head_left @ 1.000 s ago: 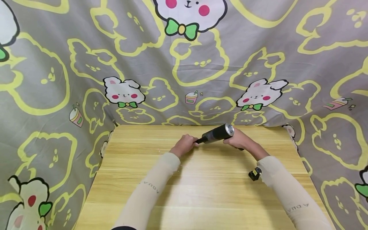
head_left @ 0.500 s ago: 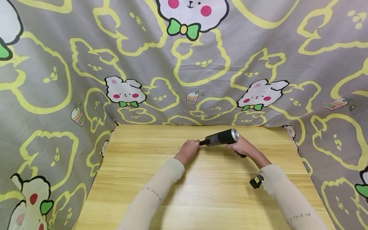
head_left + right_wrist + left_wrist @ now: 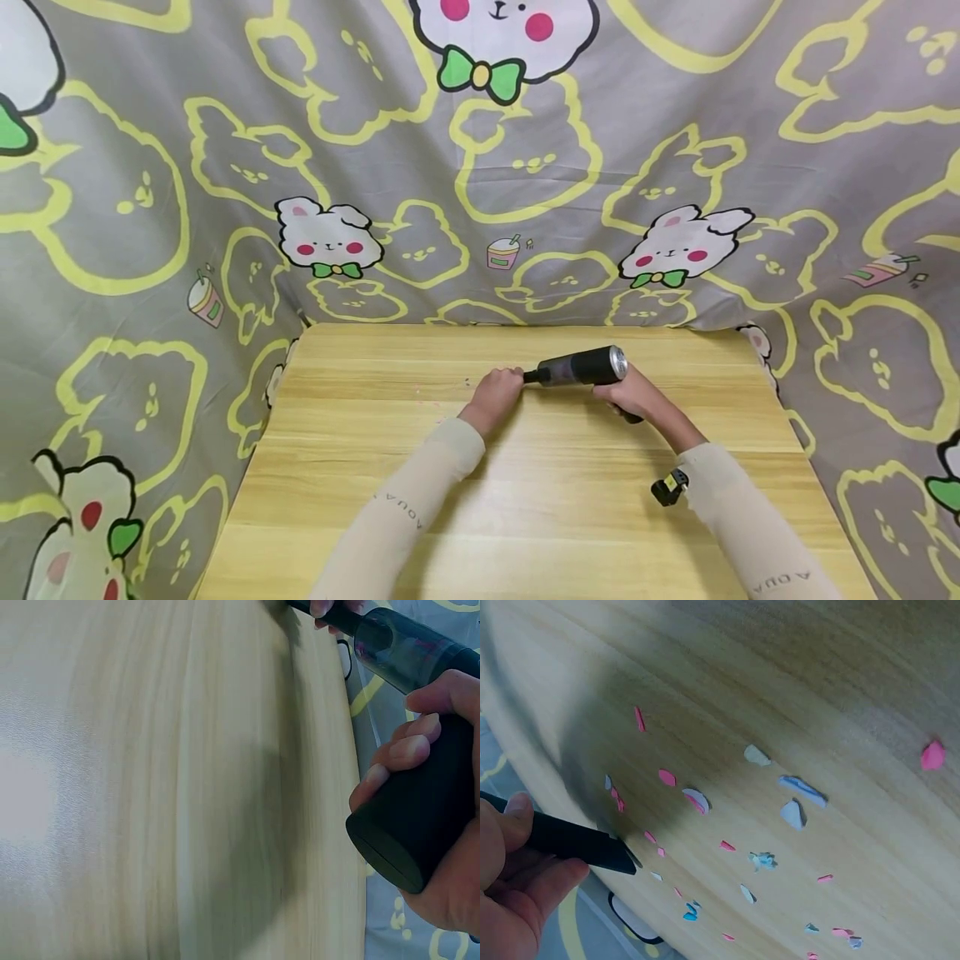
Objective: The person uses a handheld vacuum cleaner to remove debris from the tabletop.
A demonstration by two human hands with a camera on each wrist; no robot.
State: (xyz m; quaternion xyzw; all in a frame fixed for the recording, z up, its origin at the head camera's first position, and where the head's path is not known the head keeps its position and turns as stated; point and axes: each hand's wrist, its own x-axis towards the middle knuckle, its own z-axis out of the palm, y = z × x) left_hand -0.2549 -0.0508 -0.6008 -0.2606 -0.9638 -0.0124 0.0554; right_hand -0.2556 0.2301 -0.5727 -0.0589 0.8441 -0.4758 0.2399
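A black handheld vacuum cleaner (image 3: 581, 367) with a see-through dust chamber (image 3: 401, 646) is held over the far part of the table, its silver end to the right. My right hand (image 3: 637, 396) grips its handle (image 3: 416, 802), fingers wrapped around it. My left hand (image 3: 497, 396) holds the narrow black nozzle (image 3: 577, 841) between thumb and fingers. In the left wrist view the nozzle's slanted tip is close over the wood, beside scattered scraps. These are small pink (image 3: 667, 778), white (image 3: 757, 755) and blue (image 3: 803, 790) pieces. Some pink bits show inside the chamber.
The light wooden table (image 3: 510, 517) meets a grey patterned cloth (image 3: 420, 167) at its back and sides. A single pink scrap (image 3: 932, 755) lies apart from the others. A small black device (image 3: 669, 487) sits at my right wrist.
The vacuum cleaner and both hands have shifted right and a little toward me, and the vacuum lies more level across the view. More scraps now show left of my left hand.
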